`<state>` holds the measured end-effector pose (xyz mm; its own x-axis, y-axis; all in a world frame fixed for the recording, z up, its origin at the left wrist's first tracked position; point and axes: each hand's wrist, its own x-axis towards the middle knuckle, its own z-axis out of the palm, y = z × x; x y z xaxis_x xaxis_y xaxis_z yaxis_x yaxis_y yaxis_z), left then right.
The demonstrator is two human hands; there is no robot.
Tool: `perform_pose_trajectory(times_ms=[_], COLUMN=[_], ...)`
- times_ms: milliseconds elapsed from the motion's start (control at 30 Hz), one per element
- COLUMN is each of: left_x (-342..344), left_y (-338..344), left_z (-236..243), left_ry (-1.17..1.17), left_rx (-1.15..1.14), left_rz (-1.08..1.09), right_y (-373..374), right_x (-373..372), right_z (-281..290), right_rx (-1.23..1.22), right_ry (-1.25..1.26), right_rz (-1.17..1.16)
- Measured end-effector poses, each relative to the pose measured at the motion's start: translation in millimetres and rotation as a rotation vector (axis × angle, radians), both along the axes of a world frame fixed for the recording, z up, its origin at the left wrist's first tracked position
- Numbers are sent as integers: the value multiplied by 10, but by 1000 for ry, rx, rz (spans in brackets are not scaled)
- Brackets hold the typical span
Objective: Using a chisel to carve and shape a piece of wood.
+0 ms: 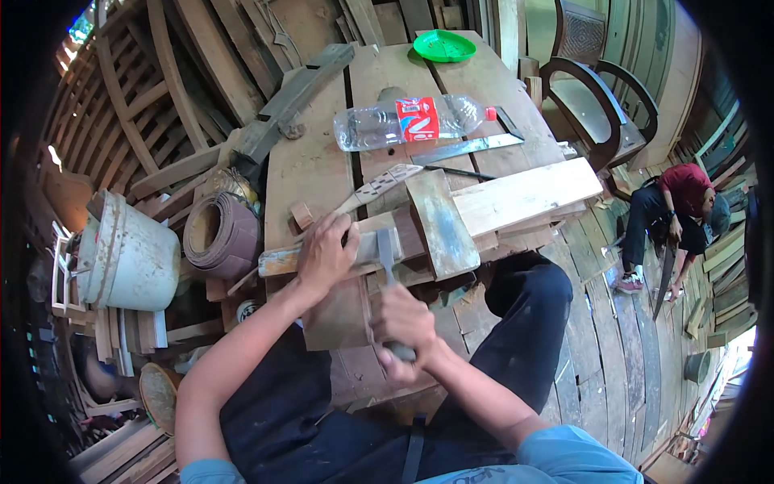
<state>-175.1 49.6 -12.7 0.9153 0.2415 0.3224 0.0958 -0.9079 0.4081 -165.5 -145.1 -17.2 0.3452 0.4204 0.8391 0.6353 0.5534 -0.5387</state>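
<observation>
My right hand (pixel 403 327) is wrapped round the handle of a chisel (pixel 387 246), its flat metal blade pointing away from me. The blade's tip lies over a narrow, worn, greyish block (pixel 367 248) on the low wooden bench (pixel 310 173). Against the block's left part, my left hand (pixel 326 250) is closed with curled fingers; its fingertips are partly hidden. Just right of the chisel, a short worn board (pixel 443 226) lies across a long pale plank (pixel 532 196). Beyond my hands is a handsaw (pixel 379 187) with a patterned wooden handle.
A clear plastic bottle (pixel 371 127), a metal try square (pixel 468 149) and a green dish (pixel 444 46) lie farther back. Left of the bench stand a white bucket (pixel 133 254) and a brown sandpaper roll (pixel 222 234). At right, another person (pixel 685 198) bends over, holding a saw (pixel 666 278).
</observation>
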Motion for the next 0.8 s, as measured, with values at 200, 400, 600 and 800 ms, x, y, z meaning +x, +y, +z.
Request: perform_pose_trajectory(times_ms=[200, 400, 600, 800], left_x=[-17, 13, 11, -18], left_y=[48, -1, 20, 48], left_z=[-31, 23, -8, 5], left_ry=[12, 54, 8, 23], left_rx=[34, 14, 13, 22], left_rz=[19, 34, 5, 16], right_y=[-57, 43, -65, 2], right_x=[-207, -20, -123, -57], right_z=[-78, -5, -137, -52], right_rx=[35, 10, 17, -23], right_ry=[3, 16, -53, 7], right_rz=[62, 21, 58, 21])
